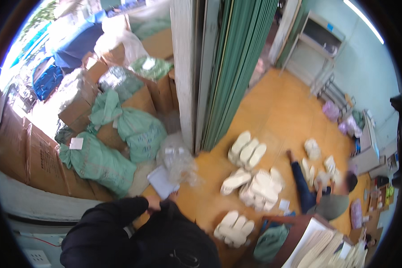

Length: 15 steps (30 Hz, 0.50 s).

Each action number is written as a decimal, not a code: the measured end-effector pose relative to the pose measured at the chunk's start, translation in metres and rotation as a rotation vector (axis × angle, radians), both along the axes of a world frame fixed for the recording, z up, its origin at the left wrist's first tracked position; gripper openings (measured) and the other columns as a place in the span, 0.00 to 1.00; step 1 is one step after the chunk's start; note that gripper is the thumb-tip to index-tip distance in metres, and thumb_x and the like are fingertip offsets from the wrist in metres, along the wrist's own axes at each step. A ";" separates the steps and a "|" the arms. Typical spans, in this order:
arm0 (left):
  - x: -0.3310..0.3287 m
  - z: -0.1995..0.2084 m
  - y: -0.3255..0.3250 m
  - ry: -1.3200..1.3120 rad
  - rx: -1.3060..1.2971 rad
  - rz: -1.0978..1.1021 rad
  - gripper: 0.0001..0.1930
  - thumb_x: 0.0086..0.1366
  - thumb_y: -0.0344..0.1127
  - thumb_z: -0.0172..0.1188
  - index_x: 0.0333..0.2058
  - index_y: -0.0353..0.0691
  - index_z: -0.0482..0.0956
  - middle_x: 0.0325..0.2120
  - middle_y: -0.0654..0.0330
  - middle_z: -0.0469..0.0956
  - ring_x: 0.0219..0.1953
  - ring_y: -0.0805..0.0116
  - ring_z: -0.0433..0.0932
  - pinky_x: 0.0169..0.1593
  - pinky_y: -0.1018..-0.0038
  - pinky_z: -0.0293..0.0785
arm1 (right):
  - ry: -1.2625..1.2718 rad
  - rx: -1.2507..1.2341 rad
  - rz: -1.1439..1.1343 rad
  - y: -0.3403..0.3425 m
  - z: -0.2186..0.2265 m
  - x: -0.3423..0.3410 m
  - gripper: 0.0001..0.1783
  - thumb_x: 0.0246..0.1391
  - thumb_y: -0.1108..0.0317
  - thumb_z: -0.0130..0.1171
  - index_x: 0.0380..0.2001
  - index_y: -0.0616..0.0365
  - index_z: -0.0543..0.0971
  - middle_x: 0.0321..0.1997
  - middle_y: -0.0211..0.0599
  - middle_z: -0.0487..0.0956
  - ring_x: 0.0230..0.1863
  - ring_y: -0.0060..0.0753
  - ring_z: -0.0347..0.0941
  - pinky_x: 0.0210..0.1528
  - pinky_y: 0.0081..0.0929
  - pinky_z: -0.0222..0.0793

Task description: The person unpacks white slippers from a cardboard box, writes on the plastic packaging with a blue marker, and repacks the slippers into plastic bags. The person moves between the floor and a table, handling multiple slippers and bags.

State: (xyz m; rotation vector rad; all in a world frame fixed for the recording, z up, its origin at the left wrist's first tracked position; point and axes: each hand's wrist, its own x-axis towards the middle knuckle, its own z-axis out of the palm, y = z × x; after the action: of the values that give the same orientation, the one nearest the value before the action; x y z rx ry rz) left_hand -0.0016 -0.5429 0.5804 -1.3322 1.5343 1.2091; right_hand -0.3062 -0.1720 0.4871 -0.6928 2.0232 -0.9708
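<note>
My left hand (153, 203) comes out of a black sleeve (107, 216) at the lower left. It lies against the front of my black top (174, 232), with the fingers curled in. What they hold, if anything, is hidden. My right hand does not show. Just beyond my left hand, a white sheet or pad (162, 181) lies on the floor beside my bare foot (173, 195). A clear plastic bag (177, 158) rests past the sheet, next to a stuffed green sack (140, 134).
Green sacks (100, 165) and cardboard boxes (44, 154) crowd the left, beyond a post (185, 71) and green folding door (239, 67). Bundles of cream soles (260, 190) lie on the orange floor. A person (332, 201) sits among them. A sole-laden table (315, 243) stands lower right.
</note>
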 end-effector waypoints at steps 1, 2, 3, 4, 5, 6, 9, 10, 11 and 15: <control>0.007 0.000 -0.008 0.039 -0.005 -0.052 0.14 0.57 0.42 0.57 0.21 0.39 0.84 0.18 0.56 0.83 0.18 0.67 0.83 0.25 0.71 0.82 | 0.043 -0.028 0.044 0.032 -0.002 0.009 0.15 0.62 0.66 0.57 0.36 0.71 0.81 0.34 0.51 0.84 0.36 0.46 0.82 0.42 0.40 0.75; 0.012 -0.002 -0.014 0.069 -0.041 -0.135 0.16 0.59 0.42 0.56 0.19 0.40 0.84 0.16 0.57 0.82 0.17 0.67 0.83 0.25 0.71 0.81 | 0.088 -0.056 0.077 0.054 -0.004 0.018 0.15 0.62 0.66 0.57 0.36 0.72 0.82 0.34 0.51 0.84 0.36 0.47 0.83 0.42 0.40 0.75; 0.018 -0.008 -0.020 0.136 -0.112 -0.232 0.17 0.60 0.41 0.56 0.17 0.41 0.84 0.15 0.58 0.82 0.17 0.67 0.83 0.25 0.72 0.81 | 0.007 0.325 0.031 0.057 -0.011 0.020 0.16 0.61 0.64 0.59 0.39 0.70 0.82 0.35 0.54 0.84 0.39 0.48 0.83 0.43 0.40 0.75; 0.023 -0.017 -0.023 0.115 -0.151 -0.129 0.17 0.60 0.39 0.55 0.16 0.40 0.84 0.15 0.56 0.82 0.17 0.67 0.83 0.26 0.71 0.81 | -0.072 0.542 0.036 0.063 -0.010 0.024 0.17 0.59 0.63 0.61 0.41 0.69 0.82 0.37 0.56 0.84 0.41 0.49 0.84 0.43 0.39 0.75; 0.029 -0.026 -0.024 0.144 -0.221 -0.015 0.16 0.59 0.37 0.55 0.18 0.37 0.84 0.16 0.52 0.82 0.19 0.62 0.84 0.28 0.68 0.82 | -0.050 0.459 -0.073 0.058 -0.009 0.031 0.18 0.58 0.61 0.63 0.42 0.66 0.82 0.36 0.53 0.84 0.40 0.48 0.83 0.44 0.39 0.75; 0.033 -0.037 -0.028 0.187 -0.339 -0.071 0.13 0.58 0.36 0.55 0.24 0.34 0.84 0.19 0.49 0.82 0.24 0.56 0.85 0.33 0.63 0.83 | 0.042 0.315 -0.176 0.045 -0.005 0.036 0.19 0.56 0.59 0.66 0.43 0.64 0.81 0.36 0.49 0.85 0.40 0.48 0.83 0.44 0.38 0.75; 0.050 -0.056 -0.047 0.281 -0.653 -0.208 0.12 0.58 0.36 0.56 0.30 0.34 0.84 0.23 0.47 0.83 0.27 0.54 0.85 0.37 0.59 0.82 | -0.050 0.431 -0.220 -0.010 0.032 0.056 0.18 0.56 0.61 0.66 0.43 0.65 0.80 0.41 0.47 0.85 0.43 0.40 0.82 0.46 0.33 0.75; 0.056 -0.057 -0.058 0.318 -0.628 -0.209 0.12 0.58 0.37 0.57 0.30 0.34 0.84 0.24 0.47 0.83 0.28 0.53 0.85 0.37 0.59 0.81 | -0.122 0.478 -0.203 -0.027 0.048 0.065 0.18 0.56 0.62 0.66 0.42 0.66 0.80 0.42 0.46 0.84 0.44 0.37 0.82 0.47 0.31 0.75; 0.064 -0.057 -0.070 0.331 -0.576 -0.206 0.12 0.59 0.38 0.59 0.31 0.34 0.84 0.25 0.46 0.83 0.28 0.52 0.85 0.37 0.59 0.81 | -0.176 0.491 -0.198 -0.042 0.063 0.071 0.18 0.56 0.62 0.66 0.42 0.66 0.80 0.44 0.46 0.84 0.45 0.34 0.81 0.47 0.29 0.74; 0.092 -0.054 -0.126 0.339 -0.234 0.016 0.13 0.58 0.44 0.66 0.31 0.39 0.85 0.26 0.50 0.83 0.33 0.48 0.83 0.40 0.59 0.78 | -0.326 0.504 -0.296 -0.075 0.100 0.097 0.13 0.61 0.70 0.60 0.45 0.68 0.80 0.42 0.42 0.84 0.40 0.30 0.81 0.48 0.26 0.75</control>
State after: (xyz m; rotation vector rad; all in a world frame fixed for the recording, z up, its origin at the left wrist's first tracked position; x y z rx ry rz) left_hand 0.0902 -0.6691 0.5267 -1.3363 1.9584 1.3495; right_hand -0.2088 -0.2471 0.5869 0.0358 1.9863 -0.6358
